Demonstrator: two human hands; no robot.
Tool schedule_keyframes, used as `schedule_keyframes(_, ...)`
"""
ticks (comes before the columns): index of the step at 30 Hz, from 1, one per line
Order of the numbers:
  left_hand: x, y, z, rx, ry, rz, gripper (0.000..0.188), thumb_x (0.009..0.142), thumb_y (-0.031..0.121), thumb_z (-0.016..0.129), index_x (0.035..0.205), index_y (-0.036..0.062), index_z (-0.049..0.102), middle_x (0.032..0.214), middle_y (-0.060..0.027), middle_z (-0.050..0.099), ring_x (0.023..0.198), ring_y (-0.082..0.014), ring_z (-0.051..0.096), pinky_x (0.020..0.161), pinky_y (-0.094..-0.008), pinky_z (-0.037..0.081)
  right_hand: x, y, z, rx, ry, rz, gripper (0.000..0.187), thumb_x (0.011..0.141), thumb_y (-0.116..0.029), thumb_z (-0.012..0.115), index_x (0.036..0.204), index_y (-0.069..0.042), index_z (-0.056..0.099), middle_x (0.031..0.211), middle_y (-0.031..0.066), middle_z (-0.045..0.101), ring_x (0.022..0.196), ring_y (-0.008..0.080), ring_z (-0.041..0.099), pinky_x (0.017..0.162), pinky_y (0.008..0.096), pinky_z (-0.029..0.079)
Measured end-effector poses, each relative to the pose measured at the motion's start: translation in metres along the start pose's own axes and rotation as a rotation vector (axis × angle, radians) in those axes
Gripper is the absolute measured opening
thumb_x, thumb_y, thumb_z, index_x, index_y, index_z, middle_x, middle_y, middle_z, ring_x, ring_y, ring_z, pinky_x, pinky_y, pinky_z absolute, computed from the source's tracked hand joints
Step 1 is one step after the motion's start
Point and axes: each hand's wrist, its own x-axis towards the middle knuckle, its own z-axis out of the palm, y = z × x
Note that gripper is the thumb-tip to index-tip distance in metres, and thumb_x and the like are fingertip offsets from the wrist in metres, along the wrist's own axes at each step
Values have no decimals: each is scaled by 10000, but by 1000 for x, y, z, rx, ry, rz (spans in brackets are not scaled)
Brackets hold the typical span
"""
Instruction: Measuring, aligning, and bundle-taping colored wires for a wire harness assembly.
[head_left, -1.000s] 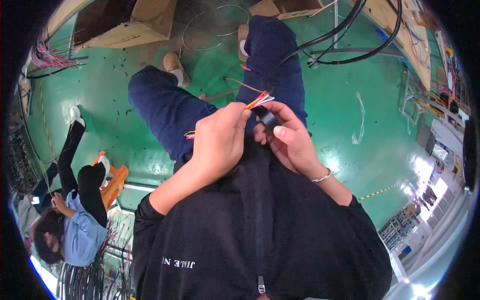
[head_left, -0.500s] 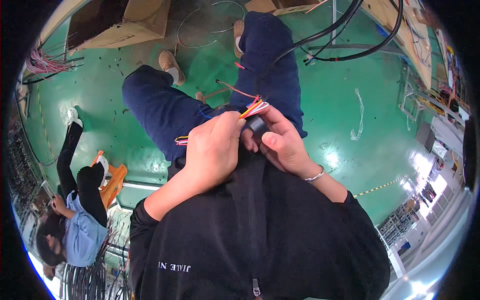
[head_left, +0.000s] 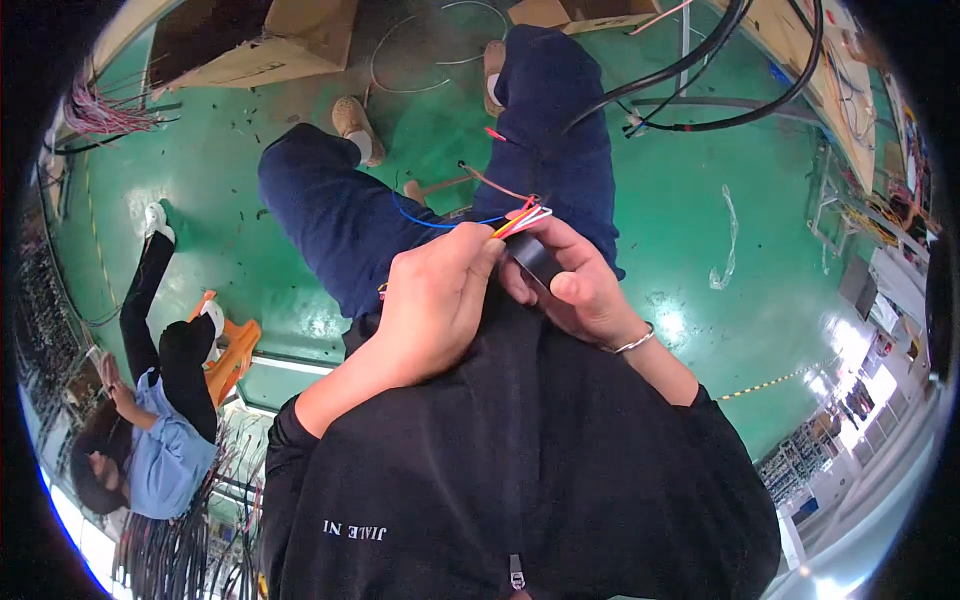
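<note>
The left hand (head_left: 438, 292) pinches a bundle of thin wires (head_left: 521, 222) (red, yellow, white, slightly fanned) above the lap, fingers hiding its lower part; the right hand (head_left: 585, 292) grips a black roll (head_left: 534, 262) just beside. Farther out sits a cardboard box (head_left: 315, 45).

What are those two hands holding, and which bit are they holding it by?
The left grip pinches coloured wires just below their fanned-out part. The right grip holds a black roll by its outside, near the edge.
</note>
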Motion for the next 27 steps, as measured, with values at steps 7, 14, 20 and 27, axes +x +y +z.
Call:
schedule_keyframes(7, 5, 6, 1, -59, 41, -107, 142, 965, 100, 531, 868, 3, 571, 688, -158, 618, 653, -335, 648, 564, -372, 478, 11, -7, 3, 103, -129, 93, 842, 733, -440, 751, 1409, -88, 394, 1038, 40, 518, 875, 134, 501, 775, 247, 388)
schedule_keyframes(14, 10, 1, -1, 46, 102, 42, 79, 946, 68, 538, 920, 1, 571, 723, -155, 634, 643, -318, 656, 560, -373, 504, 29, -9, -3, 312, -138, 203, 747, 765, -366, 723, 1393, -108, 410, 1112, 52, 527, 969, 178, 526, 849, 309, 421)
schedule_keyframes(20, 15, -5, 5, 150, 185, 183, 56, 901, 34, 575, 873, 2, 538, 682, -143, 599, 607, -326, 625, 533, -405, 489, 33, -20, -11, 204, 68, 263, 477, 842, -370, 713, 1165, -47, 580, 1271, 56, 547, 1105, 169, 548, 950, 352, 464)
schedule_keyframes(27, 21, -7, 5, 214, 221, 287, 100, 886, 38, 586, 830, 17, 505, 637, -129, 560, 562, -322, 590, 512, -422, 468, 39, -41, 21, -45, 270, 262, 174, 863, -180, 653, 1017, -98, 660, 1075, -9, 633, 978, 106, 576, 834, 292, 471)
